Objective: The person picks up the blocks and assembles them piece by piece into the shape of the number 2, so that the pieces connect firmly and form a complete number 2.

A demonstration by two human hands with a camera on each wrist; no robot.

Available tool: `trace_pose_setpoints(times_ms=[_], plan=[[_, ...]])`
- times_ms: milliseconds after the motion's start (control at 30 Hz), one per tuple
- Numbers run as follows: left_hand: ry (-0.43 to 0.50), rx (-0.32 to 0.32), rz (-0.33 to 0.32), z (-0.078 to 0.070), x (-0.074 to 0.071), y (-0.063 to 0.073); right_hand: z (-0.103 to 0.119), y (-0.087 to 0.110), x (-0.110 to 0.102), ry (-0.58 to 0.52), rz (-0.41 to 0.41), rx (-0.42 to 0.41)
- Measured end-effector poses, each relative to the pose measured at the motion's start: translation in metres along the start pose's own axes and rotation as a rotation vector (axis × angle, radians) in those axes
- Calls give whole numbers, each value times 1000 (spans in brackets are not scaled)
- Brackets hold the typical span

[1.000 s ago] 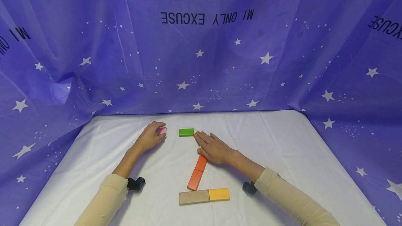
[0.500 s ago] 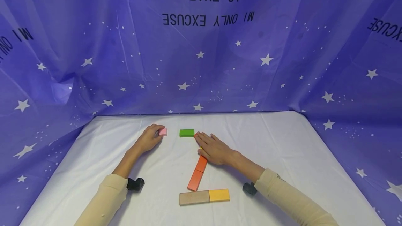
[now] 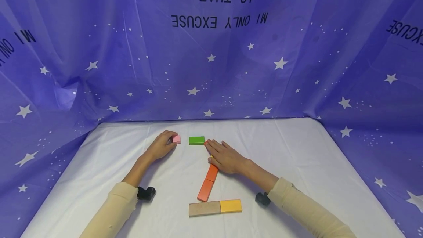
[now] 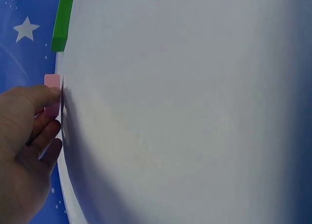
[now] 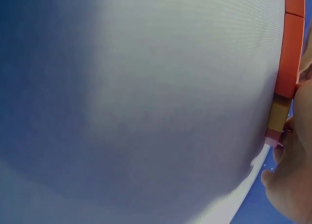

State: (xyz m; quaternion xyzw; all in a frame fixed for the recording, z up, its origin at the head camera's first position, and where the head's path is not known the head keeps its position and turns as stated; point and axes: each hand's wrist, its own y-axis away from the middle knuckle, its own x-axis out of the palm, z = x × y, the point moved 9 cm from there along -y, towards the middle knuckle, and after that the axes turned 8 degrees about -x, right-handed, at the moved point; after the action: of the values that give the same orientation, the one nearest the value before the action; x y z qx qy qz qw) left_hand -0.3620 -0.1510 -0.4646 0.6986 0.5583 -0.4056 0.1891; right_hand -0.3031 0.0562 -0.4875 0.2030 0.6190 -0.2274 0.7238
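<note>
My left hand pinches a small pink block between thumb and fingers, just left of a green block at the far side of the table. A gap separates pink from green; in the left wrist view the pink block lines up below the green one. My right hand rests with its fingers extended over the top of a slanting row of blocks. An orange tip peeks out at its fingertips. Under the palm, the right wrist view reveals a yellow block and a pinkish end.
Two orange-red blocks, the upper and lower, slope down from the right hand. Nearer me, a brown block and a yellow block lie end to end. White cloth covers the table; a purple starry curtain surrounds it.
My left hand has adjusted its hold on the pink block and brought it right, closer to the green block. The right hand has stayed in place.
</note>
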Motion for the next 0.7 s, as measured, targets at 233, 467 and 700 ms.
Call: trace_pose_setpoints(times_ms=[233, 467, 700], plan=[[6, 20, 11, -10, 11, -5, -1, -1, 1, 1, 2, 7], [-1, 38, 31, -18, 17, -10, -2, -2, 2, -4, 18, 25], [-11, 38, 43, -20, 21, -11, -3, -2, 2, 3, 30, 32]])
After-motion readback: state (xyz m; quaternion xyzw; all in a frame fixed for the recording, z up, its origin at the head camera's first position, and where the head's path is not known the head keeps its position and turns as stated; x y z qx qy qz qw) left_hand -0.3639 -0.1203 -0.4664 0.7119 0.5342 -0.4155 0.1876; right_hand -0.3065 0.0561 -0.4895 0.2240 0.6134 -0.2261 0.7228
